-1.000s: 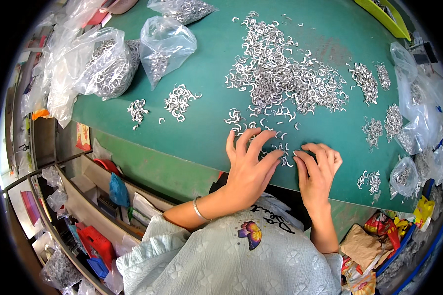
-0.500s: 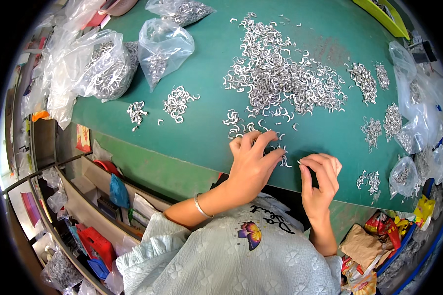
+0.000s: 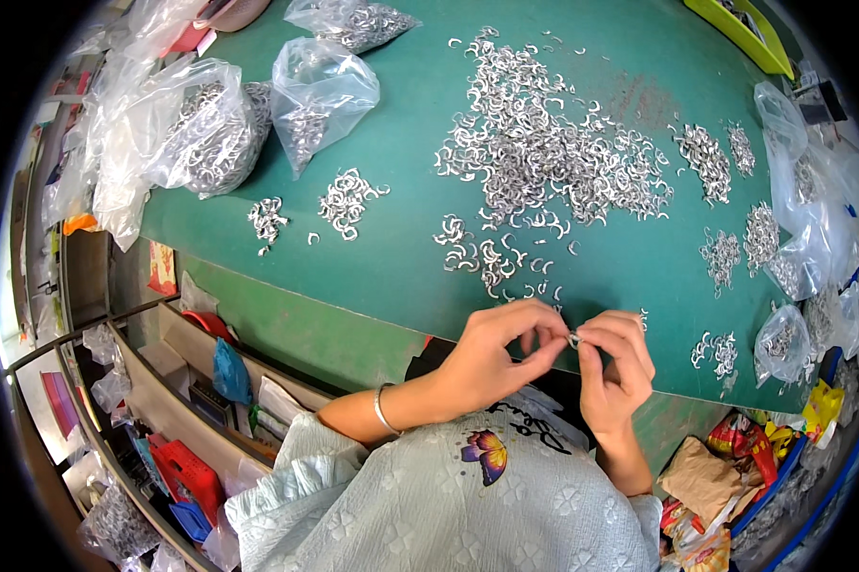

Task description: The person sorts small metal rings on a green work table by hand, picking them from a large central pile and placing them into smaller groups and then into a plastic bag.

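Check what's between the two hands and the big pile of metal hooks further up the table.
Head view: between the hands (left hand, right hand) and the big pile lies a loose scatter of metal hooks on the green table.

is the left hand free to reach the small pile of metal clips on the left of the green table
Probably not right away: the left hand and right hand pinch one clip together. The table between it and that pile lies bare.

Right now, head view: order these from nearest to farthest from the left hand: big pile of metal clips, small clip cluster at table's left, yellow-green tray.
1. Big pile of metal clips, straight ahead of the left hand.
2. Small clip cluster, forward-left.
3. Yellow-green tray, far right corner.
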The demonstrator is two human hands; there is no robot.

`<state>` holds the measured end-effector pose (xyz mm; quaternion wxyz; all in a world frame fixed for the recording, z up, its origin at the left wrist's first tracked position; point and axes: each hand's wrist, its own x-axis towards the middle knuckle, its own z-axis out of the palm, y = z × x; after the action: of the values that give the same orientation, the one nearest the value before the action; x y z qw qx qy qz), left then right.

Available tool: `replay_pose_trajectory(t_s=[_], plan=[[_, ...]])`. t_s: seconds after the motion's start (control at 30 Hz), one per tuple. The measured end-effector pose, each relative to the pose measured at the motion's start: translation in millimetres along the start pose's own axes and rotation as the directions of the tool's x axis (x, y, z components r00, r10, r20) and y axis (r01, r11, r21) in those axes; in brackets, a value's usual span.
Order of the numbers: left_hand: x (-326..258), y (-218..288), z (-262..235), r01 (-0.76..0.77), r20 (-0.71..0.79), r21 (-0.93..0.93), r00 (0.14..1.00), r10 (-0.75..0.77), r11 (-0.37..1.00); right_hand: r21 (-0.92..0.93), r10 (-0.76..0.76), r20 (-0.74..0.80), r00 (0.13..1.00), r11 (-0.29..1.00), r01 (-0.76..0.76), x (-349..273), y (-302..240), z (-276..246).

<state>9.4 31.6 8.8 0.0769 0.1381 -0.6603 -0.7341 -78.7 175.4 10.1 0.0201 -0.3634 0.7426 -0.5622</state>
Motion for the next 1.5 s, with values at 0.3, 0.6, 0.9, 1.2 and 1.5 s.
replay_pose_trajectory(t_s=[0.3, 0.6, 0.9, 1.2, 1.5], plan=[[-8, -7, -4, 0.474, 0.331, -0.654, 0.880, -0.340, 0.590, 0.026, -0.068, 0.185, 0.980, 0.998, 0.064, 7, 1, -7], [34, 4, -22, -0.190, -0.063, 0.781, 0.924, 0.378, 0.595, -0.204, 0.128, 0.101, 0.987, 0.973, -0.106, 23, 4, 7], [39, 9, -31, -0.002, -0.138, -0.021, 0.990, -0.001, 1.000, -0.233, 0.120, 0.057, 0.991, 0.967, -0.103, 15, 4, 0], [5, 9, -56, 0.106, -0.229, -0.388, 0.951, -0.207, 0.916, -0.448, 0.062, 0.046, 0.997, 0.893, -0.035, 22, 9, 3], [20, 5, -37, -0.141, -0.102, 0.647, 0.958, 0.269, 0.749, -0.601, 0.064, 0.098, 0.993, 0.799, 0.008, 46, 27, 23]])
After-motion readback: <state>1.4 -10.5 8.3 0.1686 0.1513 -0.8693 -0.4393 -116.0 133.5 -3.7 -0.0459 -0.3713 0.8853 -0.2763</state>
